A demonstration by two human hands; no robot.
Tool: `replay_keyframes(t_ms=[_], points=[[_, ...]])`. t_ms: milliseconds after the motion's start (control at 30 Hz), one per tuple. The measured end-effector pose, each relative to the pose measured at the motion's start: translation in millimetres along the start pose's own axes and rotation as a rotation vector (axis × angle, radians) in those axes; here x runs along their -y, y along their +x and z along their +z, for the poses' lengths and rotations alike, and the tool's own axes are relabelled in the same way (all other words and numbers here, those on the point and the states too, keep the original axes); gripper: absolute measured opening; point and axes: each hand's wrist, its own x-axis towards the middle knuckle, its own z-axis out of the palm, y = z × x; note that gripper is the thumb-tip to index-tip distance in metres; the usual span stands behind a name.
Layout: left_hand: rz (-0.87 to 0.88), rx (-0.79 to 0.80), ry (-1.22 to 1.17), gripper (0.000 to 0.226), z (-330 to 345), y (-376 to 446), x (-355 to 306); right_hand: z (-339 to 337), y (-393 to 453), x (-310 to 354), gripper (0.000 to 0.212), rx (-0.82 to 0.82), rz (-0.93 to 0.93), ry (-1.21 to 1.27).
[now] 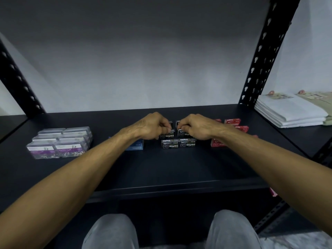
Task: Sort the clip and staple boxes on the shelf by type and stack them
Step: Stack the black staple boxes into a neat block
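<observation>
Black staple boxes [177, 143] sit grouped at the middle of the dark shelf [161, 168]. My left hand [152, 125] pinches a black staple box [167, 134] in the back rows, and my right hand [195, 126] pinches the black box beside it [182, 133]. Clear paper clip boxes [59, 141] with purple labels are stacked at the left. A blue staple box [135, 146] shows under my left forearm. Red staple boxes [233, 124] lie at the right, partly hidden by my right arm.
Black perforated shelf posts rise at the left [18, 81] and right [264, 51]. Folded white papers [291, 109] lie on the neighbouring shelf at the right. A grey wall backs the shelf. My knees [111, 230] are below the front edge.
</observation>
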Motion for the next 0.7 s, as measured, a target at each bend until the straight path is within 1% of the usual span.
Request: replay_keyframes(t_ms=[233, 567, 700], points=[[-0.005, 0.062, -0.05, 0.011, 3, -3, -7, 0, -6, 0, 0.027, 0.044, 0.004, 0.007], [-0.026, 0.069, -0.06, 0.011, 4, -9, -11, 2, -10, 2, 0.029, 0.071, -0.02, -0.008], [-0.027, 0.062, -0.074, 0.015, 4, -13, -12, 1, -12, 4, 0.03, 0.091, 0.006, 0.021]])
